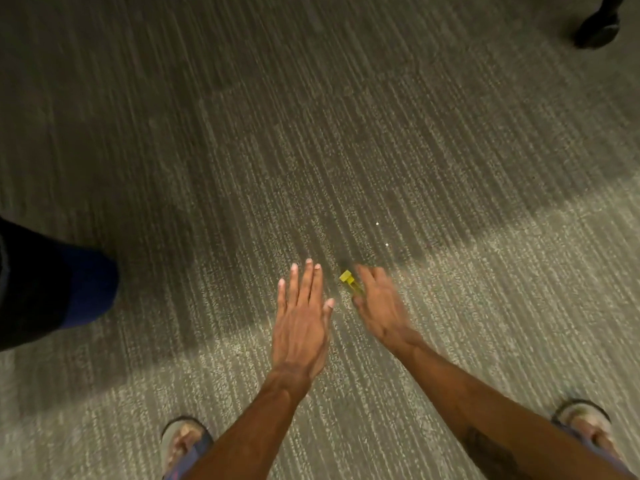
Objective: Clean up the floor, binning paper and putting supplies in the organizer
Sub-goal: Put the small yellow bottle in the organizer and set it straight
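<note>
A small yellow object, perhaps a clip or marker cap, shows just left of my right hand. That hand is blurred and reaches down over it; part of the yellow piece is hidden behind the fingers, and whether they grip it is unclear. My left hand hovers flat beside it, fingers stretched out and holding nothing. Both hands are above a grey striped carpet. No bin, paper or organizer is in view.
A dark blue and black shape fills the left edge. A black chair caster sits at the top right. Two tiny white specks lie on the carpet. My sandalled feet are at the bottom.
</note>
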`<state>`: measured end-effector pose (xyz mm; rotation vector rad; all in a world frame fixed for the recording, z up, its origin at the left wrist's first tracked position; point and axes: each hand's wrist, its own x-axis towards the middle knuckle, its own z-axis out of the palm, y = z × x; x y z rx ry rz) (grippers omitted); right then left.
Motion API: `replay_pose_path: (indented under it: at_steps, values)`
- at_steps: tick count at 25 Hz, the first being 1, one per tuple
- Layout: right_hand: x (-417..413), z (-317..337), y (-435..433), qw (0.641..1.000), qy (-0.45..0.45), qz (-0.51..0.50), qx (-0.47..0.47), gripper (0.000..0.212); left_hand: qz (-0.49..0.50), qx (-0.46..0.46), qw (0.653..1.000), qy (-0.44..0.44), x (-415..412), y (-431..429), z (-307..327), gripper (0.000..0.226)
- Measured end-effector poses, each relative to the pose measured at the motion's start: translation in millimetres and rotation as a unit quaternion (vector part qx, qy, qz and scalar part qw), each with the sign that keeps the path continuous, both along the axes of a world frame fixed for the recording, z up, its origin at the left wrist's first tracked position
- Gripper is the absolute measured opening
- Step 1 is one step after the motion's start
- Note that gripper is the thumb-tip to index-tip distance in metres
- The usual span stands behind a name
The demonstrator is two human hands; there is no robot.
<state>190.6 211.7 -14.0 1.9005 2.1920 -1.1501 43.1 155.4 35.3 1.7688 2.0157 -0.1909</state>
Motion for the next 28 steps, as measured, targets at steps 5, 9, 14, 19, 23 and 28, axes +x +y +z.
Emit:
replay_pose_path:
  at_steps: [5,9,14,19,23,28]
  values:
    - [-25.0,-37.5,18.3,0.988,-0.114,0.098,0.024,0.046,-0.008,-0.003,1.0,0.0,-23.3,-6.4,-25.8,0.057]
    - [-23.9,-36.3,24.5,0.987,-0.104,0.122,0.01,0.044,-0.009,0.008,1.0,-0.008,-38.8,0.4,-16.3,0.057]
    - [-31.3,44.0,25.3,0.998,-0.002,0.062,0.01,0.036,0.016,0.044,0.999,-0.009,-48.7,15.8,58.6,0.058]
    - [-50.1,187.9,32.0,0.991,0.056,0.083,0.085,0.028,0.024,0.152,0.988,0.018,-49.0,31.8,194.2,0.061]
    - [-63.4,322.6,61.8,0.974,0.113,0.066,0.184,0.022,0.02,0.23,0.972,0.043,-54.9,50.7,309.9,0.061]
    - [-80.8,481.8,105.4,0.941,0.198,0.05,0.27,0.025,0.05,0.304,0.95,0.052,-80.4,82.4,446.5,0.061]
